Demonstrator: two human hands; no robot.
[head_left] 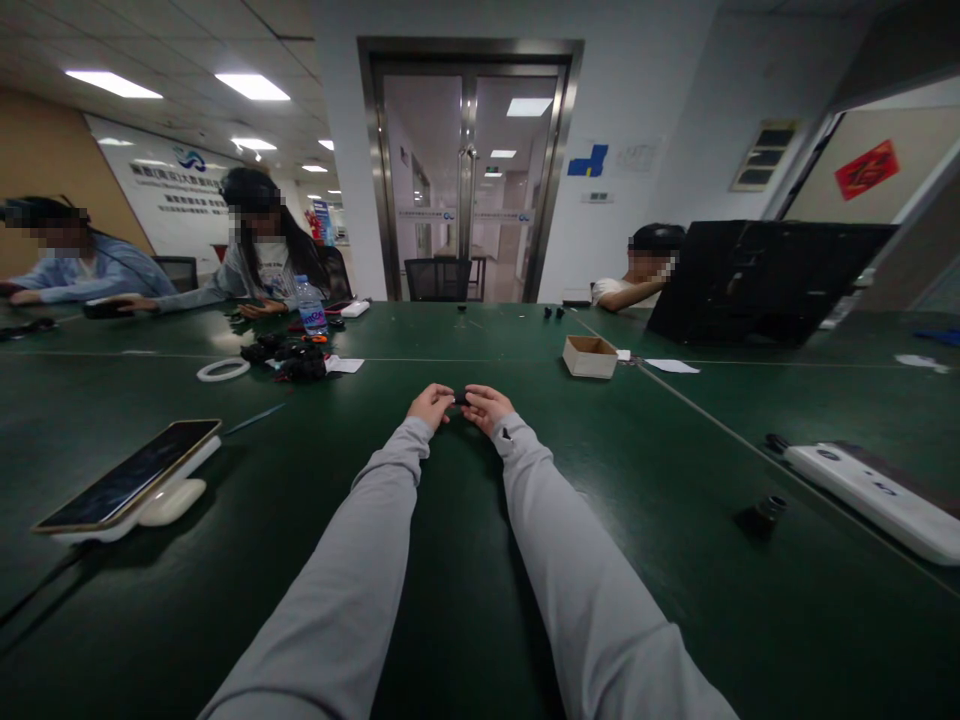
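Both my arms, in grey sleeves, reach forward over the green table [330, 620]. Between my hands is a small black object [460, 398], too small and dark to name. My left hand [431, 405] has its fingers closed on the left end of it. From the other side, my right hand [487, 406] pinches its right end. Part of the object is hidden behind my fingers.
A small open box [590, 362] stands ahead on the right, near a black monitor [757, 280]. To the left are a phone [135, 475] on a stand, a tape roll [223, 370], black items [289, 357] and a bottle [311, 308]. Several people sit across the table.
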